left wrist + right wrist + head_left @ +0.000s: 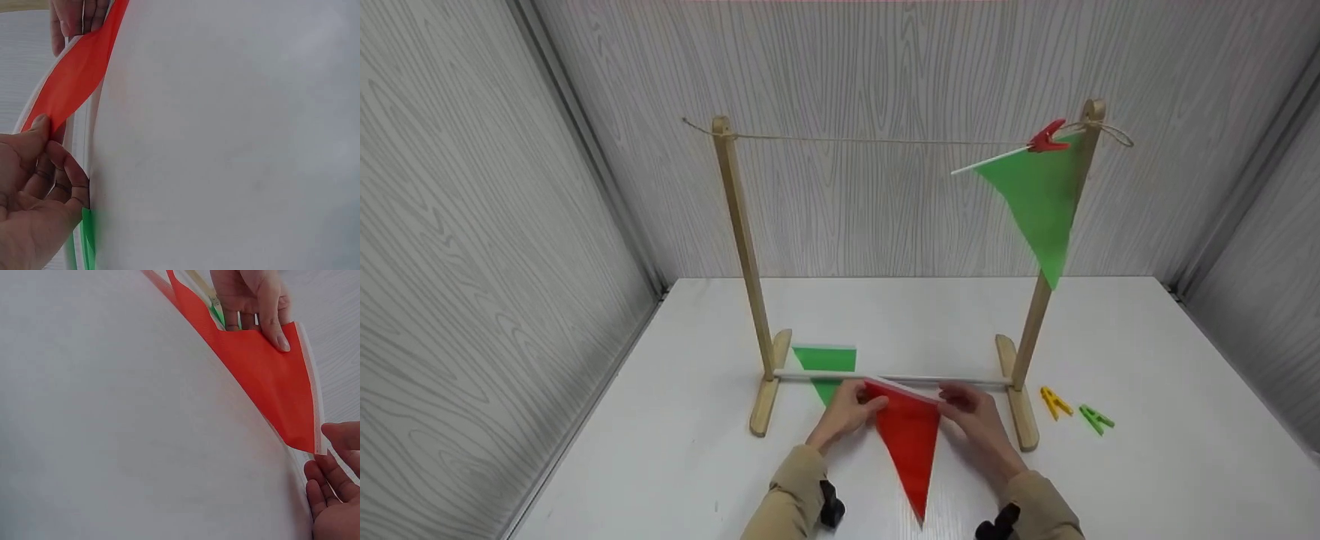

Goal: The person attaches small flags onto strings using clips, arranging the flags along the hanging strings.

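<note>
A red triangular flag (pixel 911 435) with a white top edge hangs point down between both hands. My left hand (pixel 846 414) pinches its upper left part between thumb and fingers, with the thumb on the red cloth (pixel 70 81) in the left wrist view. At the other end of the white edge (pixel 311 377), my right hand (pixel 340 481) has the corner between thumb and fingers. A green flag (pixel 829 359) lies behind the left hand, partly covered by the stand's white lower bar (pixel 971 380).
A wooden stand (pixel 744 247) holds a string (pixel 877 140) across its top. One green flag (pixel 1039 202) hangs tilted at the right under a red clip (pixel 1048 138). Yellow (pixel 1056 403) and green (pixel 1096 418) clips lie right of the stand on the white table (pixel 660 450).
</note>
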Demonstrator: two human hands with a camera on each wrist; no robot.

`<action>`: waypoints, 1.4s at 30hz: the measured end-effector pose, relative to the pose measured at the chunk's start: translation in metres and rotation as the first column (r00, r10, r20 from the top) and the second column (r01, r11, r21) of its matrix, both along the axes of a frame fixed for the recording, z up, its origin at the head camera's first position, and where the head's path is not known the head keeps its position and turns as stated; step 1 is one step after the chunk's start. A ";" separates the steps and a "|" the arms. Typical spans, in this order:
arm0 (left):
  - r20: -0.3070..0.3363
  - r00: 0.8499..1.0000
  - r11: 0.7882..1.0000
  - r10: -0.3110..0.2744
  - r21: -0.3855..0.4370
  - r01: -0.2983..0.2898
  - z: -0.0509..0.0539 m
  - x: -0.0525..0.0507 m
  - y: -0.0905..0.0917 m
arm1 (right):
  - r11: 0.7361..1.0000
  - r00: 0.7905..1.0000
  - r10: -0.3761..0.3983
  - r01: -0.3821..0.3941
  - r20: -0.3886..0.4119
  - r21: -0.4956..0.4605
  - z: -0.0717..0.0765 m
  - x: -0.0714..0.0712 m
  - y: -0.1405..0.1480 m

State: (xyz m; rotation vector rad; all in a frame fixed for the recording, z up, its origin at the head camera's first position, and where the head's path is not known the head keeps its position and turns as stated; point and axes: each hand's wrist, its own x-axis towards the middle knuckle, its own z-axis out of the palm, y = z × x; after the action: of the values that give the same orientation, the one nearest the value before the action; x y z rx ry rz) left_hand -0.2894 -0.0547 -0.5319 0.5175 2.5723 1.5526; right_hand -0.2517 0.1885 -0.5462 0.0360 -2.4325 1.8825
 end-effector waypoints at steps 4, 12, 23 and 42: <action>0.003 1.000 1.000 -0.018 -0.002 0.018 0.000 0.000 -0.001 | 0.999 0.999 -0.026 0.026 -0.030 0.019 0.004 0.004 0.004; 0.045 0.999 1.000 -0.016 0.011 0.015 0.001 0.000 -0.003 | 0.995 0.994 -0.099 0.100 -0.040 0.028 0.020 0.010 0.031; 0.067 0.998 1.000 0.006 0.019 -0.007 0.001 0.000 -0.002 | 0.948 0.944 -0.317 0.318 -0.094 -0.001 0.020 0.025 0.092; 0.101 0.994 0.999 0.030 0.013 -0.031 0.002 0.001 0.001 | 0.818 0.815 -0.534 0.432 0.223 0.379 0.019 0.032 0.143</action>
State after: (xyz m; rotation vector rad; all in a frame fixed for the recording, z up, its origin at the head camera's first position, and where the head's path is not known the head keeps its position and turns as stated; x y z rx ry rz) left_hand -0.2879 -0.0541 -0.5303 0.3924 2.5074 1.5655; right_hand -0.2195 0.3317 -0.5275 -0.8671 -2.5669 1.3449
